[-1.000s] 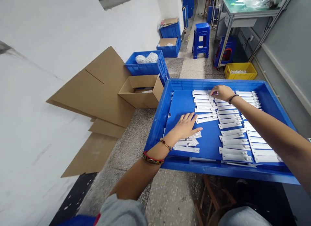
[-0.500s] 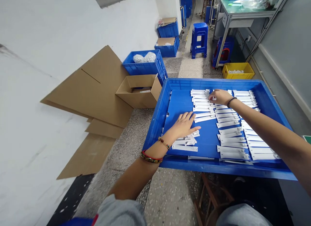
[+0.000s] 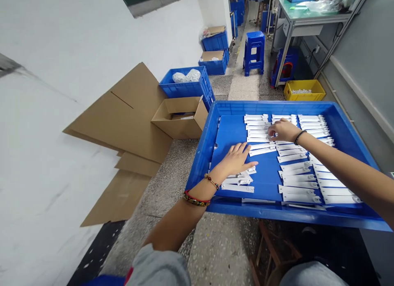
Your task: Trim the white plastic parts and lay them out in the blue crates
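Note:
Flat white strips (image 3: 260, 151), each with a small fitting at its right end, lie in columns inside a large blue tray (image 3: 260, 211). My left hand (image 3: 236, 161) rests palm down in the tray's left part, fingers spread, its fingertips beside the left ends of the left column. Under and below that hand is a loose bunch of strips (image 3: 237, 188), partly covered by it. My right hand (image 3: 285, 131) reaches over the fitting ends of the left column, fingers curled down and pinched together. What is between those fingertips is hidden.
Left of the tray stand an open cardboard box (image 3: 180, 128), flat cardboard sheets (image 3: 123, 109) against the wall and a blue crate (image 3: 184, 87) with wrapped bundles. Beyond are a yellow bin (image 3: 304, 96), a blue stool (image 3: 254, 52) and a workbench (image 3: 320, 18). A wooden stool (image 3: 271, 247) is below.
My right hand has shifted down the left column towards me, from one strip's end to a lower one. My left hand stays in place; the whole view has shifted slightly.

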Action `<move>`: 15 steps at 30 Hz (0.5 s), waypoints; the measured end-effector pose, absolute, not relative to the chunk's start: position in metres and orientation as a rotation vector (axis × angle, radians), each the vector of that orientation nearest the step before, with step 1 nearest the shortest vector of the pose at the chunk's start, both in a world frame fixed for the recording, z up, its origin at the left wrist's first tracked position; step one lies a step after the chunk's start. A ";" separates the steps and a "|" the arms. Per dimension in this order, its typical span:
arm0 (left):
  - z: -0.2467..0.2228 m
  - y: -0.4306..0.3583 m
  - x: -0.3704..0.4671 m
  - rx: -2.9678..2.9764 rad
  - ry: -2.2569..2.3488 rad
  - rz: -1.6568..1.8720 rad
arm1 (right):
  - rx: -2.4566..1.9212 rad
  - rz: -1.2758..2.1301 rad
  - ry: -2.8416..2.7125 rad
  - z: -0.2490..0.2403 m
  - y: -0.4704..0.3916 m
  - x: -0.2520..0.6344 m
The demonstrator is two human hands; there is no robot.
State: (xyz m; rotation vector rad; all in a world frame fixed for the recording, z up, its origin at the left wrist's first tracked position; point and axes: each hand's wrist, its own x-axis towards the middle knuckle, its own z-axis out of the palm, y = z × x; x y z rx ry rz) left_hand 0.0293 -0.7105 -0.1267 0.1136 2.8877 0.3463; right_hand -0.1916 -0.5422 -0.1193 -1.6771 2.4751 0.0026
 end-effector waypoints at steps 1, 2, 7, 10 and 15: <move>-0.127 -0.711 0.029 0.120 2.893 0.343 | -1.680 -0.004 2.482 -0.120 -0.543 -0.190; -0.127 -0.711 0.029 0.129 2.901 0.341 | -1.682 -0.010 2.486 -0.121 -0.543 -0.189; -0.117 -0.718 0.027 0.091 3.041 0.311 | -1.684 -0.029 2.498 -0.122 -0.539 -0.189; -0.105 -0.726 0.025 0.069 3.193 0.274 | -1.690 -0.052 2.511 -0.123 -0.538 -0.188; -0.089 -0.741 0.027 0.057 3.197 0.280 | -1.720 -0.120 2.546 -0.123 -0.531 -0.178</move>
